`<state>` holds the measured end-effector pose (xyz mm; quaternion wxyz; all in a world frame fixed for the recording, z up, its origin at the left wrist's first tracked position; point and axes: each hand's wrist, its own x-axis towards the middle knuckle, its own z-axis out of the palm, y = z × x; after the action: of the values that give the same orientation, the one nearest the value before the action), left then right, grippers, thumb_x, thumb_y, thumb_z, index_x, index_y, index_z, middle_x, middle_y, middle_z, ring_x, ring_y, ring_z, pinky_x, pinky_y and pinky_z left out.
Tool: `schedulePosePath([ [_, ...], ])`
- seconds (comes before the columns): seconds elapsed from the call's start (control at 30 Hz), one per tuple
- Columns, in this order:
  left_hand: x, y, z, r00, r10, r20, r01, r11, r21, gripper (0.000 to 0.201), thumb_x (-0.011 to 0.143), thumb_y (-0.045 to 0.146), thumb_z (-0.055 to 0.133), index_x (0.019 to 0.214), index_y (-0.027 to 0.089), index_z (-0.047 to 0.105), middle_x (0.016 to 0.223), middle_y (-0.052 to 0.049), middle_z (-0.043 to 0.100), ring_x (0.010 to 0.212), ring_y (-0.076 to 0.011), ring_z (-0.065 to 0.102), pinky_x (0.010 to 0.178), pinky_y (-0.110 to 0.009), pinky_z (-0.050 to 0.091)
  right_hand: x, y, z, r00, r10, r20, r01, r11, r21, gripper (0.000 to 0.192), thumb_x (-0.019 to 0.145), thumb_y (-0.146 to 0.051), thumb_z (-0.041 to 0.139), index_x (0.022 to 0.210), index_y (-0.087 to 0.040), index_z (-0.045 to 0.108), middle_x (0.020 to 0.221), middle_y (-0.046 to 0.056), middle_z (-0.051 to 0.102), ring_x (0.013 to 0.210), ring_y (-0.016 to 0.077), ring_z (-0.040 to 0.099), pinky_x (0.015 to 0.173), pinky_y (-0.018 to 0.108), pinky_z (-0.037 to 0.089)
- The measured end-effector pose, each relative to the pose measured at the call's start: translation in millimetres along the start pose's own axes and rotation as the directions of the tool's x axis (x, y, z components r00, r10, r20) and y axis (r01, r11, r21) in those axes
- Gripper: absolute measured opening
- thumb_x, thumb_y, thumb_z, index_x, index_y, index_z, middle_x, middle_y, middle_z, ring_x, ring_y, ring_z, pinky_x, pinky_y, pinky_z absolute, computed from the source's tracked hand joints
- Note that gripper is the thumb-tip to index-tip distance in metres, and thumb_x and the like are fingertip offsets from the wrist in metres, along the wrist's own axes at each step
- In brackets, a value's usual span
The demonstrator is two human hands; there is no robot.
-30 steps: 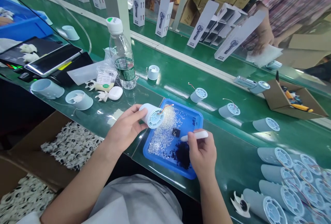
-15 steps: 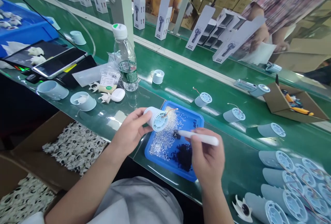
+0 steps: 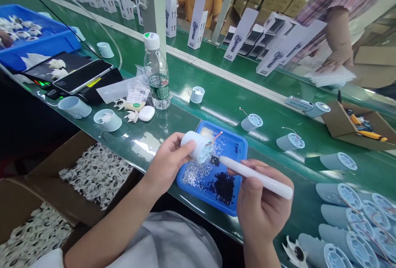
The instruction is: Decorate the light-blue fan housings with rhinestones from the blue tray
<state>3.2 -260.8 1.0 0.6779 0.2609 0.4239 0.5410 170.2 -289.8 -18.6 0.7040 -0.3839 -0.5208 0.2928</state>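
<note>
My left hand (image 3: 167,161) is closed round a light-blue plastic fan housing (image 3: 193,143), tilted with its spoked end towards the right. Orange and red wires (image 3: 216,137) stick out of that end. In my right hand (image 3: 262,202) is a white-handled tool (image 3: 256,175) with a thin metal tip and a small black block near it. The tip points at the spoked end; whether it touches cannot be seen. Below both hands lies a blue tray (image 3: 243,146) holding small clear rings (image 3: 193,174) and a heap of small black pieces (image 3: 224,187).
Several light-blue housings (image 3: 335,214) stand at the right beside a white fan blade (image 3: 295,251). A bottle (image 3: 157,74), phone (image 3: 83,76) and blue bin (image 3: 62,45) are at left. Cardboard boxes (image 3: 34,177) of fan blades sit below. Two people work beyond the belt.
My right hand has brought the tool's tip from the tray up to the housing's spoked end. My left hand has turned the housing further to the right.
</note>
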Motion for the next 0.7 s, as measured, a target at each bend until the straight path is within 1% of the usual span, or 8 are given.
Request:
schedulePosePath([
  [0.13, -1.5, -1.6, 1.3, 1.000, -0.010, 0.010, 0.010, 1.000, -0.003, 0.017, 0.081, 0.030, 0.067, 0.084, 0.016, 0.059, 0.083, 0.000, 0.061, 0.079, -0.0108, 0.059, 0.076, -0.026, 0.052, -0.6, 0.9, 0.3, 1.000, 0.019, 0.005, -0.019, 1.000, -0.007, 0.017, 0.089, -0.013, 0.057, 0.104, -0.022, 0.058, 0.099, 0.005, 0.062, 0.090, 0.0181, 0.064, 0.069, 0.035, 0.061],
  [0.3, -4.8, -1.7, 4.7, 0.999, -0.023, 0.040, 0.023, 1.000, 0.002, 0.018, 0.082, 0.032, 0.067, 0.085, 0.016, 0.059, 0.086, -0.001, 0.061, 0.082, -0.0113, 0.059, 0.077, -0.027, 0.052, -1.0, -0.4, 1.8, 1.000, 0.001, 0.003, -0.001, 1.000, -0.004, 0.018, 0.088, -0.013, 0.058, 0.103, -0.021, 0.058, 0.098, 0.006, 0.062, 0.091, 0.0192, 0.063, 0.068, 0.036, 0.061],
  [0.47, -5.4, -1.5, 4.5, 0.999, -0.012, 0.047, 0.012, 1.000, -0.005, 0.017, 0.082, 0.031, 0.067, 0.085, 0.017, 0.058, 0.084, 0.000, 0.061, 0.080, -0.0114, 0.058, 0.076, -0.027, 0.051, 0.5, -2.9, 1.1, 1.000, -0.023, -0.002, 0.023, 1.000, 0.007, 0.018, 0.088, -0.012, 0.058, 0.104, -0.021, 0.058, 0.098, 0.006, 0.062, 0.092, 0.0190, 0.063, 0.069, 0.036, 0.061],
  [0.7, -5.6, -1.1, 6.4, 0.999, -0.035, 0.041, 0.036, 0.999, -0.018, 0.018, 0.080, 0.032, 0.069, 0.084, 0.017, 0.059, 0.085, -0.001, 0.062, 0.080, -0.0118, 0.059, 0.074, -0.026, 0.050, -1.6, -4.6, 1.9, 1.000, 0.018, 0.005, -0.018, 0.999, -0.027, 0.015, 0.089, -0.016, 0.058, 0.103, -0.022, 0.057, 0.098, 0.006, 0.060, 0.091, 0.0202, 0.063, 0.068, 0.039, 0.060],
])
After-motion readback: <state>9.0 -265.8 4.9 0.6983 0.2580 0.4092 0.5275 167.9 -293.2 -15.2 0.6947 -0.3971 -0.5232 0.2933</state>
